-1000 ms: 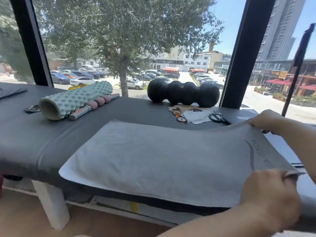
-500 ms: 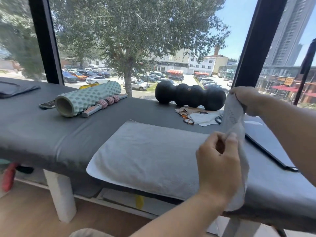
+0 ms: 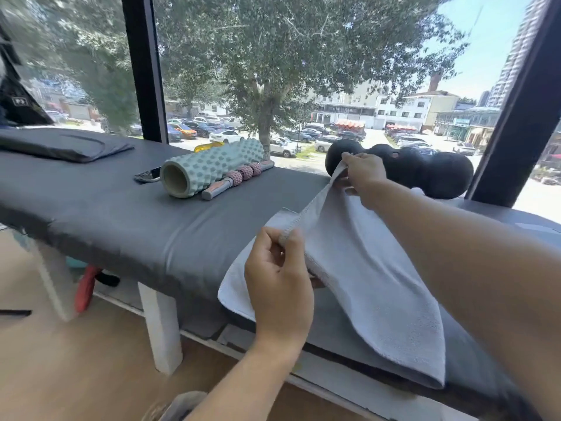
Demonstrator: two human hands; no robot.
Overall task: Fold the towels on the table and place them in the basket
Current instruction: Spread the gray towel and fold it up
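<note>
1. The grey padded table (image 3: 127, 220) fills the width of the view in front of the window. It carries everything here, and no basket is in view.
2. The grey towel (image 3: 364, 268) has changed the most. One second ago it lay flat and open on the near edge of the table; now its right end is carried over to the left, so one layer hangs above the other. Its left end rests on the table near the edge.
3. The right hand (image 3: 362, 174) has travelled from the far right corner to the middle. It pinches the far corner of the towel, raised above the table, just in front of the black peanut roller (image 3: 425, 171).
4. The left hand (image 3: 277, 275) is closed on the near corner of the same edge, with the hem between thumb and fingers.
5. The green foam roller (image 3: 206, 170) and the pink massage stick (image 3: 235, 179) lie at the far left, apart from the towel.
6. My judgement: the first fold is halfway done. The held edge must yet be laid down on the left end and lined up.
</note>
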